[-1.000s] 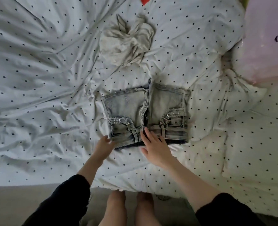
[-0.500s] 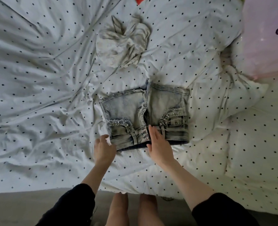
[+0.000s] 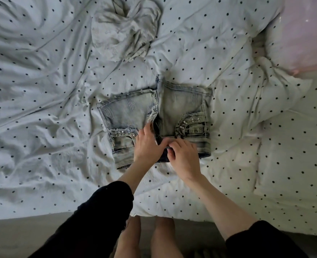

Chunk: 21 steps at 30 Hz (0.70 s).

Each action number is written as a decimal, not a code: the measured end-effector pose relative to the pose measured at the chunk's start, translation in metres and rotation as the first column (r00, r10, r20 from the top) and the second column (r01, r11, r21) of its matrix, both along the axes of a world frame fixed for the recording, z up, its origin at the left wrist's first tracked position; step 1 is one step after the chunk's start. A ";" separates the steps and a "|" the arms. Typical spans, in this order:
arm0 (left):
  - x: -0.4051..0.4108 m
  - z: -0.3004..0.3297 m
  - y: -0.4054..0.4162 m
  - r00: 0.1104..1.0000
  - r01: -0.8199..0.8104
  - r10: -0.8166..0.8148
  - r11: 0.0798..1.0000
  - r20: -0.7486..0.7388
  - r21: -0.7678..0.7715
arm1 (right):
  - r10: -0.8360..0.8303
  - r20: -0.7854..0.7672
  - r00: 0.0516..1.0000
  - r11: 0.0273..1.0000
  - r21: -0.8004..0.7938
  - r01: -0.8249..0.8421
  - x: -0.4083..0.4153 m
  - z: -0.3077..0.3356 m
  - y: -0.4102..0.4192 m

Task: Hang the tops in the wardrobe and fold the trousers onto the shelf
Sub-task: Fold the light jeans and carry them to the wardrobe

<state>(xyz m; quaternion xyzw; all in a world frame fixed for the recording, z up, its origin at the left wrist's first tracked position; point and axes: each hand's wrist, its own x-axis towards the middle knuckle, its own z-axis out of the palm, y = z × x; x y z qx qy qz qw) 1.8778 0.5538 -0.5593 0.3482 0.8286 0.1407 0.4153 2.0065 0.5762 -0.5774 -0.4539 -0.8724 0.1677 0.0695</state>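
Shorts (image 3: 180, 107) flat on dotted bedsheet (image 3: 42, 90); left hand (image 3: 147, 146) and right hand (image 3: 184, 157) both pinch the near waistband at the zip.

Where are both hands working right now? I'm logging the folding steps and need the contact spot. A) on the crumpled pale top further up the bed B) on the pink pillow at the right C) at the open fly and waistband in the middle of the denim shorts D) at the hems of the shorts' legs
C: the left hand and right hand meet at the waistband centre of the denim shorts, fingers curled on the fabric beside the open zip.
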 end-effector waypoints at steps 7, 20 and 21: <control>-0.005 0.000 -0.007 0.974 -0.138 0.147 0.988 0.175 -0.065 | 0.171 0.053 0.984 0.985 0.006 -0.172 -0.005 -0.007 -0.001; -0.018 -0.007 -0.013 0.959 -0.211 0.228 0.971 0.166 -0.110 | 0.286 0.199 0.937 0.933 -0.283 -0.225 0.010 -0.016 0.002; -0.021 -0.002 -0.015 0.961 -0.220 0.232 0.972 0.154 -0.086 | 0.280 0.204 0.938 0.939 -0.261 -0.224 0.012 -0.016 -0.001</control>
